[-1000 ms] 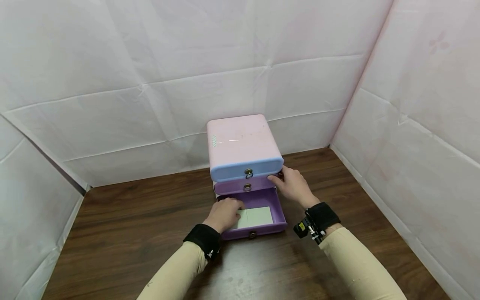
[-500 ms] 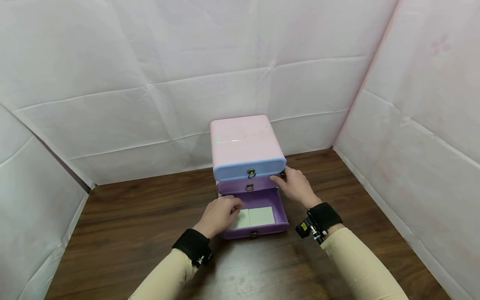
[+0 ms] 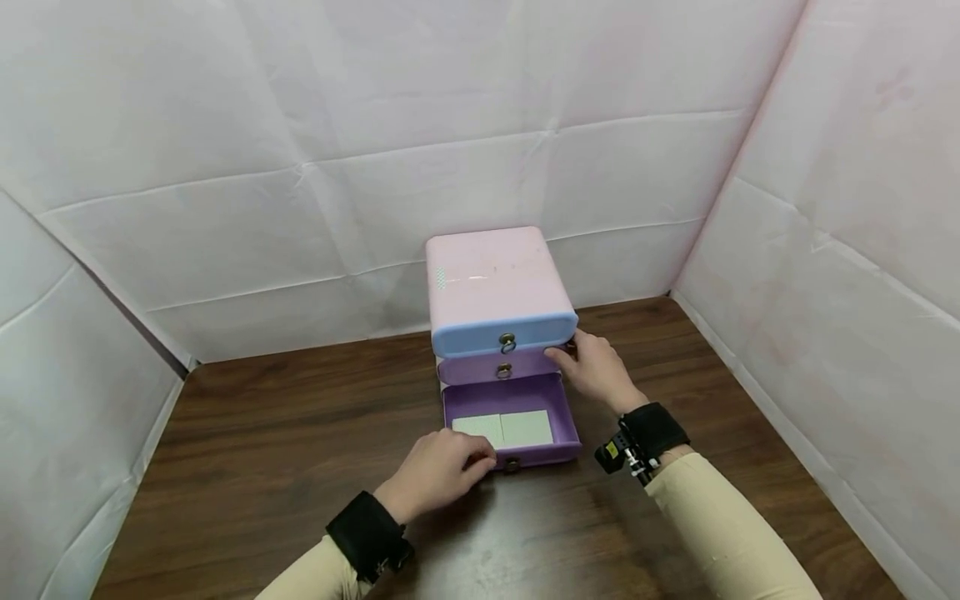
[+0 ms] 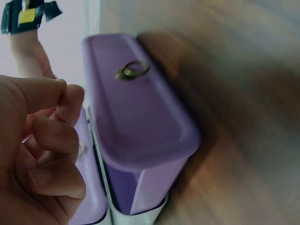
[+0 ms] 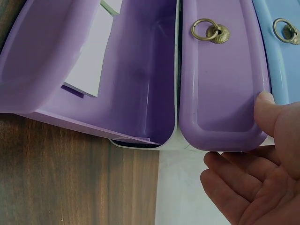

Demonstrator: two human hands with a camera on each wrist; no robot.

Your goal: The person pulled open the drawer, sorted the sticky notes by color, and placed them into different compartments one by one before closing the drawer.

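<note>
We see the bottom drawer (image 3: 517,425) of the small drawer chest (image 3: 498,287) pulled out over the table (image 3: 247,433), pale paper cards (image 3: 504,428) lying flat inside; the left hand (image 3: 438,475) sits at its front edge, fingers curled (holding nothing that we can make out); the right hand (image 3: 596,371) rests with relaxed fingers against the chest's right side, thumb on the middle drawer (image 5: 220,84).
</note>
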